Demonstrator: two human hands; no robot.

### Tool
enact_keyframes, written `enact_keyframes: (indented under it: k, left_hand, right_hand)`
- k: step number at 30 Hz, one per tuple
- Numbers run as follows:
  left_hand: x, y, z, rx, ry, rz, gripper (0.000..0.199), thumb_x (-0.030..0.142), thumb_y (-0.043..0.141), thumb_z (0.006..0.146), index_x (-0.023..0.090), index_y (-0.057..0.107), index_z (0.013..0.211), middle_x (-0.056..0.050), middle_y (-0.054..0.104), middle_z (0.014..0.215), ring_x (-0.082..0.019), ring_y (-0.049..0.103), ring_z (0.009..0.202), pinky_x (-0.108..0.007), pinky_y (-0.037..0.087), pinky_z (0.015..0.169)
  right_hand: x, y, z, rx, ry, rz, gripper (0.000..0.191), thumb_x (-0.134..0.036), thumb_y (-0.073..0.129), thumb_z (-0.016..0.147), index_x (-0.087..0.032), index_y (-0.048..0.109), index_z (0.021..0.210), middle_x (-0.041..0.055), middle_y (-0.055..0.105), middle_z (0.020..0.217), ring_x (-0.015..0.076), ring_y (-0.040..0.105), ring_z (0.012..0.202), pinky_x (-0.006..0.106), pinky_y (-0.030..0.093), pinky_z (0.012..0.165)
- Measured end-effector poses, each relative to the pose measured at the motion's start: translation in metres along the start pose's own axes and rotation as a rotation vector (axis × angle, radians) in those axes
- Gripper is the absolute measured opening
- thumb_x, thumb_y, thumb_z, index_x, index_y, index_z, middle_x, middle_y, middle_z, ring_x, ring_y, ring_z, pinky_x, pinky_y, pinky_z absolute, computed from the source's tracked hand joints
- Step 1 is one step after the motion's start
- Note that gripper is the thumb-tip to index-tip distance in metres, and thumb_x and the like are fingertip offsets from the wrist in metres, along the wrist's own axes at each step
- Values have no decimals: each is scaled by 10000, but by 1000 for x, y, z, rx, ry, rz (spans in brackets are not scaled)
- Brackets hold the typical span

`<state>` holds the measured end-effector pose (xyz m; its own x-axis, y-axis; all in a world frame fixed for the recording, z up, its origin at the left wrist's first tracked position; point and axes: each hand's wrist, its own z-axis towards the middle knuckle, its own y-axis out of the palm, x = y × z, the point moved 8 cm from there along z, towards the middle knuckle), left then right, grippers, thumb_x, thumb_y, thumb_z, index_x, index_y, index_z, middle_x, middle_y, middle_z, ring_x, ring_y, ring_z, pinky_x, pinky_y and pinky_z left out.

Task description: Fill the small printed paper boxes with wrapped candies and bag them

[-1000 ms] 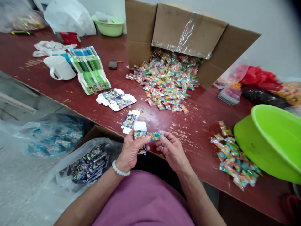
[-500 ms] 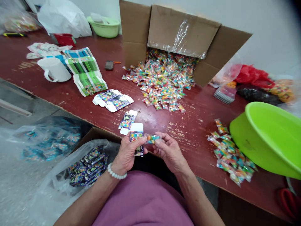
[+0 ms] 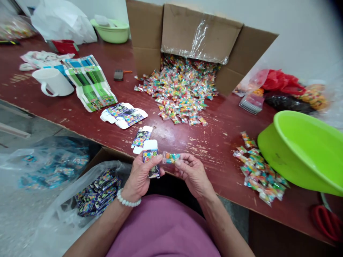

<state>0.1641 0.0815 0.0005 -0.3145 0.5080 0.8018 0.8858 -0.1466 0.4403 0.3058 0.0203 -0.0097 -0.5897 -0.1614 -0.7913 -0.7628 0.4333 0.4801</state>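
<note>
My left hand (image 3: 142, 173) grips a small printed candy box (image 3: 150, 153), its white top flap standing up. Between the thumb and fingers of my right hand (image 3: 191, 171) is a clear candy packet (image 3: 171, 157) with colourful sweets inside. The packet's left end reaches the tip of my left thumb, beside the box. Just beyond the held box, a flat printed carton (image 3: 142, 137) lies on the table, and more unfolded cartons (image 3: 125, 115) lie farther back. A large heap of wrapped candy packets (image 3: 182, 94) spills from an open cardboard box (image 3: 200, 34).
At the right, a green basin (image 3: 297, 153) stands beside a smaller pile of packets (image 3: 262, 171), with red-handled scissors (image 3: 325, 223) below. A white mug (image 3: 52, 82) and green printed sheets (image 3: 93, 85) sit at the left. Below the table edge, a plastic bag holds filled boxes (image 3: 99, 194).
The whole view has shifted slightly, so things appear a little farther left. Both hands keep their holds on the candy box and the packet, which stay close together.
</note>
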Motion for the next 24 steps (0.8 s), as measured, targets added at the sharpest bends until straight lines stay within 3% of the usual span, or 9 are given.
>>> enact_keyframes:
  k: [13,18,24]
  left_hand:
    - [-3,-4,1,-6,10,62,395,312,838,690,155,561,925,22,661,754,-105,598,474,-235,504,478]
    - [-1,-14,-1,3,19,135,414,332,822,710,160,566,987,-16,715,812,-115,610,506,-236,498,511]
    - [0,-19,-8,-105,16,341,413,350,789,745,166,587,1054,-15,717,801,-102,597,547,-216,488,564]
  right_hand:
    - [-1,-7,-5,43,2,-15,389,-425,896,631,-166,702,847,-22,666,639,75,603,528,157,493,463]
    - [-2,-11,-4,70,-20,-20,392,-428,888,644,-170,690,863,-27,660,622,75,599,518,158,489,467]
    - [-8,-11,-3,104,-44,-26,391,-402,904,607,-163,681,821,-40,643,654,56,565,503,145,441,443]
